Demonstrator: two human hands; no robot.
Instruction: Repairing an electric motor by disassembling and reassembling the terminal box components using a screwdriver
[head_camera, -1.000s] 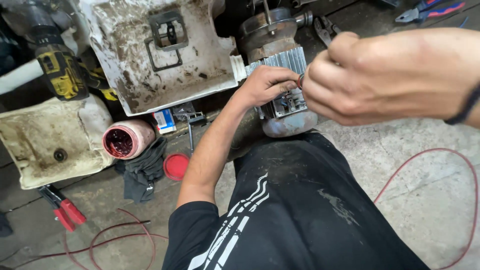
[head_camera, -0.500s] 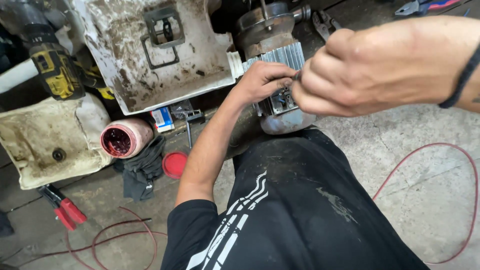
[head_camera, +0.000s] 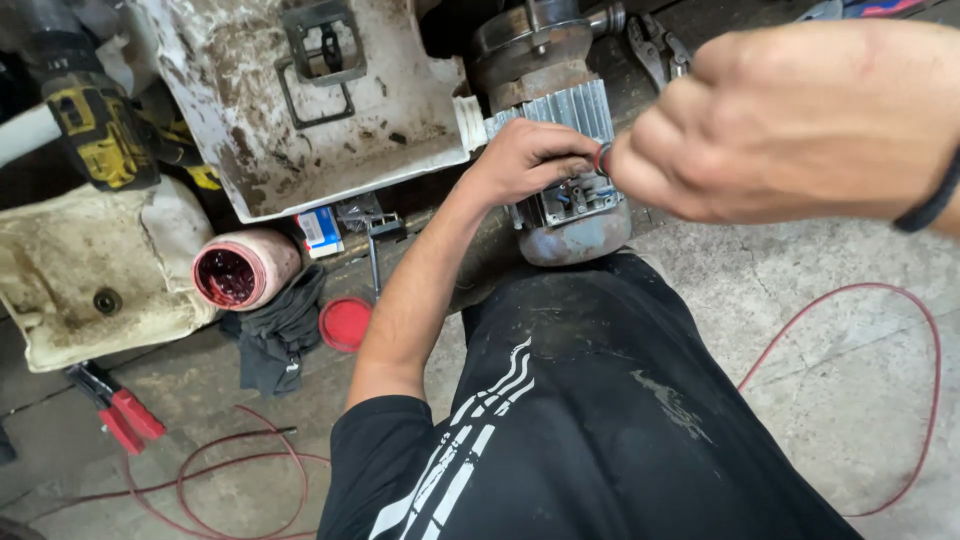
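The left hand (head_camera: 525, 160) rests with fingers curled closed over the open terminal box of the motor (head_camera: 560, 170); whether they pinch anything I cannot tell. The right hand (head_camera: 790, 125) hangs closer to the camera, fingers bunched, pinching a small ring (head_camera: 603, 158) just right of the left fingertips, directly above the box. The motor lies on the floor (head_camera: 800, 290) against the person's knee, its long axis running away from the body toward the dirty white housing (head_camera: 300, 110).
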